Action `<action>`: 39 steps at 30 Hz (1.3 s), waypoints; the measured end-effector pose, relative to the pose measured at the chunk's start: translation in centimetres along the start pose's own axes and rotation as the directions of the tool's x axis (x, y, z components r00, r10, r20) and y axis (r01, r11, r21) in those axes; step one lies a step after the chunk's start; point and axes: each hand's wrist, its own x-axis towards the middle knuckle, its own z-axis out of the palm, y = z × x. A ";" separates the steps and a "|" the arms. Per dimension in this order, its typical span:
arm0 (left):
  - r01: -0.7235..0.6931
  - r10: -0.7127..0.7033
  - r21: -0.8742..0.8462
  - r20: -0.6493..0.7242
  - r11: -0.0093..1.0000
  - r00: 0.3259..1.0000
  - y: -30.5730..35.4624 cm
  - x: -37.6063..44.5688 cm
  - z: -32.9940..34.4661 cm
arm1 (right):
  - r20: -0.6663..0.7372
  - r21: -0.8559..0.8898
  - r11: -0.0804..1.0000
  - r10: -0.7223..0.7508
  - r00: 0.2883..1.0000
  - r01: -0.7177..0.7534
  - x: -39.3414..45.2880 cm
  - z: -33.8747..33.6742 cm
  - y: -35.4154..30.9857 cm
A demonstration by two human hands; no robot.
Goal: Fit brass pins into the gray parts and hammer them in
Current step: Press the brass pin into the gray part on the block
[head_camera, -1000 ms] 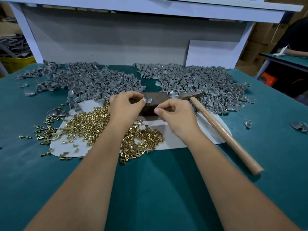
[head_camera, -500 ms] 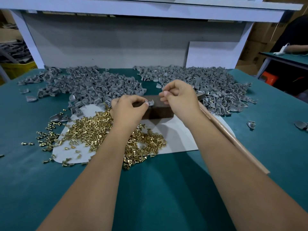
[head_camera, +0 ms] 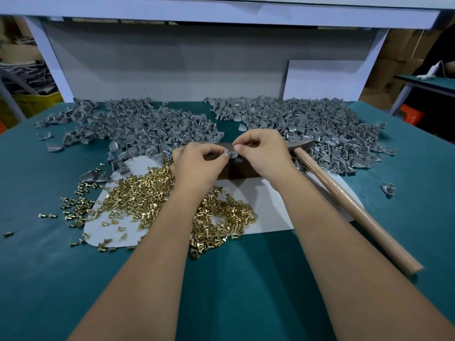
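Observation:
My left hand [head_camera: 197, 166] pinches a small gray part [head_camera: 232, 154] over the dark metal block [head_camera: 240, 171]. My right hand [head_camera: 264, 153] meets it from the right, thumb and forefinger pinched at the part; whether they hold a brass pin I cannot tell. A heap of brass pins [head_camera: 152, 193] lies on a white sheet [head_camera: 266, 205] under my left forearm. The hammer [head_camera: 344, 200] lies to the right, its head [head_camera: 301, 145] beside my right hand and its wooden handle pointing toward me.
Two big piles of gray parts cover the back of the green table, one on the left [head_camera: 138, 129] and one on the right [head_camera: 312, 129]. Loose pins [head_camera: 78, 200] are scattered left of the sheet. A stray gray part [head_camera: 388, 188] lies at the right. A white panel stands behind.
My right hand rose up away from the block, then came back down to the gray part in my left hand. The hammer has stayed where it lay.

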 end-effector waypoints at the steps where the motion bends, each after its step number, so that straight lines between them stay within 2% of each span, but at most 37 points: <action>1: 0.000 0.000 -0.003 0.000 1.000 1.000 0.0 0.0 0.0 | 0.004 -0.002 1.000 0.007 1.000 -0.007 0.0 0.1 -0.1; 7: 0.006 -0.006 -0.012 0.017 1.000 1.000 0.1 -0.2 -0.1 | -0.019 -0.106 0.994 0.012 1.000 -0.014 -0.2 0.7 -0.3; 15: 0.006 -0.005 -0.032 0.017 0.999 1.000 0.4 -0.4 -0.3 | -0.008 -0.158 0.987 0.010 1.000 -0.011 -0.3 0.9 -0.6; 21: 0.016 -0.015 -0.033 0.030 0.999 0.999 0.3 -0.4 -0.3 | 0.001 -0.338 0.941 0.009 1.000 -0.008 -0.1 1.0 -1.4; 25: 0.028 -0.029 0.024 0.020 0.999 0.999 0.6 -0.4 -0.3 | 0.048 -0.426 0.905 0.015 0.999 0.006 0.2 0.8 -2.4; 32: 0.056 -0.057 0.065 0.016 0.996 0.998 0.9 -0.6 -0.1 | 0.078 -0.482 0.873 -0.040 0.996 0.073 -0.4 0.8 -2.1; 39: 0.057 -0.062 0.088 0.050 0.994 0.997 1.1 -0.5 -0.3 | 0.158 -0.529 0.846 0.023 0.987 0.065 0.9 0.4 -3.7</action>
